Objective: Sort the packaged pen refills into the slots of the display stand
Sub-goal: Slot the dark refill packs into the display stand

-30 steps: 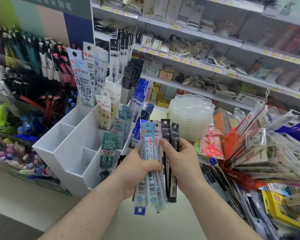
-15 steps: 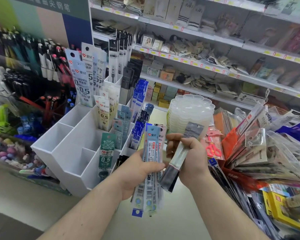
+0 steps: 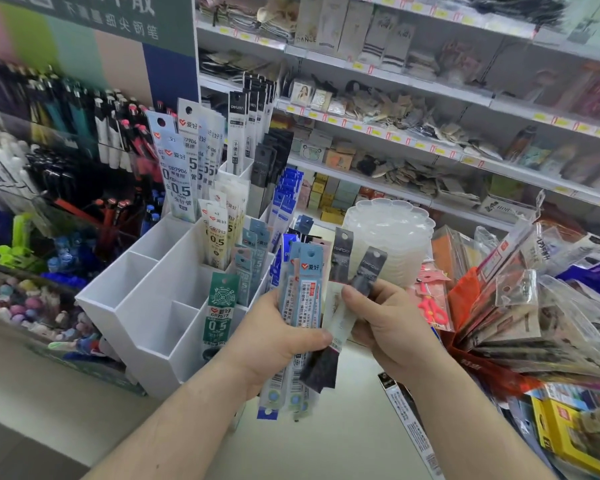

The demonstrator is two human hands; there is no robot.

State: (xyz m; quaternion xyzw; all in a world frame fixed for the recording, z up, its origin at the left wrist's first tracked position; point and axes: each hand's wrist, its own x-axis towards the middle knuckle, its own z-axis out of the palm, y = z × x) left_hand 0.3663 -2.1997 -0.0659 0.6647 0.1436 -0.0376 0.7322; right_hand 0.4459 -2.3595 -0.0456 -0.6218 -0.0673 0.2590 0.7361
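Sorting part done: the white display stand (image 3: pixel 146 306) already carries refill packs in its back and right-hand slots, among them tall white packs (image 3: pixel 179 161), cream packs (image 3: pixel 219 233) and one green pack (image 3: pixel 220 313) in a front slot; the three slots at the left and front-left stand bare. Stock still in hand: a fan of blue packs (image 3: pixel 303 296), gripped by the left hand (image 3: pixel 274 344) with thumb laid across the front and fingers curled behind. Right hand (image 3: pixel 392 327): thumb and curled fingers pinch two dark grey packs (image 3: pixel 357 268), tilted apart at the tops, touching the blue fan's right edge. Both hands held low in front of the stand, just right of it, forearms reaching up from below. Remaining, by judgement: every held pack is unplaced. One loose pack (image 3: pixel 409 424) lies on the bench (image 3: pixel 326 445).
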